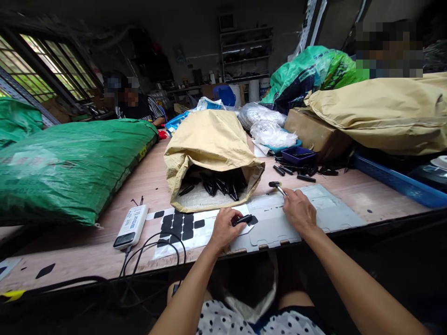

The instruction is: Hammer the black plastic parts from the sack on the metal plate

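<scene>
My left hand (224,229) is closed round a slim black piece (243,219), pen-like in shape, low over the edge of a white sheet. Beside it, a black square patch (253,220) lies on the grey board (272,216). My right hand (299,209), resting over that board, grips a small hammer (275,185) with a dark head, a yellowish end and a pale metal shaft. To the left, rows of black squares (178,227) sit on the white sheet (206,230). Just ahead, a tan bag (211,139) opens towards me with several black pieces (223,184) inside.
A white power bank (131,226) with black cables lies left of the sheet. A full green sack (77,163) fills the left side. Loose black pieces (284,170), a purple tray (298,155) and a blue tray (394,179) are on the right. Two people sit across the room.
</scene>
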### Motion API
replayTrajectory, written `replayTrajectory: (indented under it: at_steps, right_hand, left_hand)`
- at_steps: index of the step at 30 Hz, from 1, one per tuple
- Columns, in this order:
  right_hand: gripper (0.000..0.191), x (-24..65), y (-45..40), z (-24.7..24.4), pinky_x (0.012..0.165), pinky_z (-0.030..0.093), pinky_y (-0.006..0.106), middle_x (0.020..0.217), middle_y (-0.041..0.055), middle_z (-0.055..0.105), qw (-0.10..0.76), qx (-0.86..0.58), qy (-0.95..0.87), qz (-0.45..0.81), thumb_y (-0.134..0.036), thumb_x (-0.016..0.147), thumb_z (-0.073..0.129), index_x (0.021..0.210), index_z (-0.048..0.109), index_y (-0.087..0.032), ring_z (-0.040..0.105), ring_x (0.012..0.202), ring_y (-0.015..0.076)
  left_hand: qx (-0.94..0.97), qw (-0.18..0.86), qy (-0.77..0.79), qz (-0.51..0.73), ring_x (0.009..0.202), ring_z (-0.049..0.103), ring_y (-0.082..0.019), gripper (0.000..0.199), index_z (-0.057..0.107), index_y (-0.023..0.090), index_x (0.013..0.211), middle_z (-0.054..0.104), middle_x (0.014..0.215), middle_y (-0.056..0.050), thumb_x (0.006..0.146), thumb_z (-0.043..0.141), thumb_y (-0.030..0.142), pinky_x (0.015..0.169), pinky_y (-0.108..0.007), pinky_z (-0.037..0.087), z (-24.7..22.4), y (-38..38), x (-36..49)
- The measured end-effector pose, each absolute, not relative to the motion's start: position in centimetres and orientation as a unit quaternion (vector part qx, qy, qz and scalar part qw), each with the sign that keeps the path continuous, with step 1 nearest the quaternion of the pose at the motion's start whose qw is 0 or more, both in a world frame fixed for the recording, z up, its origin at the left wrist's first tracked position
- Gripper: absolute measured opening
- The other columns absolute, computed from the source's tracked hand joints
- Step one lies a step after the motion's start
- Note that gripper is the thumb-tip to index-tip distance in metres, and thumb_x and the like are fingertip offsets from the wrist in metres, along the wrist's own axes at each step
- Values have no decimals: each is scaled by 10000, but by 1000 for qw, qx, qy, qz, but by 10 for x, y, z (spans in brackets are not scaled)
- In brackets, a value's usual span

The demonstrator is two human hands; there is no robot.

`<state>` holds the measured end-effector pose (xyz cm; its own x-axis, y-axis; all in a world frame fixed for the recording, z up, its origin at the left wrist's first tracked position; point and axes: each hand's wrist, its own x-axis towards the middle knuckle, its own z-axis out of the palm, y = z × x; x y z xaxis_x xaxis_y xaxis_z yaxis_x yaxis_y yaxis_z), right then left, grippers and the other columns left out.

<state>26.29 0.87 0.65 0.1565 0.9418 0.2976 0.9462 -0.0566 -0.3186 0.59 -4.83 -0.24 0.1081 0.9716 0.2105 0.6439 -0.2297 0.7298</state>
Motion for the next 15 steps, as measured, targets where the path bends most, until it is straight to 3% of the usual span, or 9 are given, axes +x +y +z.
replayTrajectory:
  at_steps: [3,6,8,15]
  right_hand:
    - [356,255,-16,18,744,426,304,1101,85,682,344,-696,-628,57,-282,986,462,1275,663,-224,607,931,206]
    - [346,238,-50,23,867,493,312,1130,88,697,420,-589,-674,147,-306,985,473,1249,669,-200,642,1000,204]
    - [357,225,-71,23,923,509,328,1116,87,705,418,-541,-706,183,-308,999,451,1267,664,-208,652,1028,206]
    - [397,199,-104,15,855,552,294,1054,59,702,366,-508,-758,181,-268,1028,407,1363,621,-258,686,930,174]
  left_hand:
    - [701,253,568,349,912,555,-213,143,724,216,852,669,855,-15,716,754,181,817,-325,441,-2,-49,5]
    - [698,266,561,355,873,553,-208,143,726,212,789,660,780,-6,673,768,141,800,-324,438,0,-51,5]
    - [692,267,564,363,863,553,-208,164,728,209,774,658,761,-5,650,769,109,789,-323,437,0,-52,5]
    - [689,251,566,375,849,548,-206,174,701,205,735,665,771,-6,631,772,84,799,-334,435,0,-52,6]
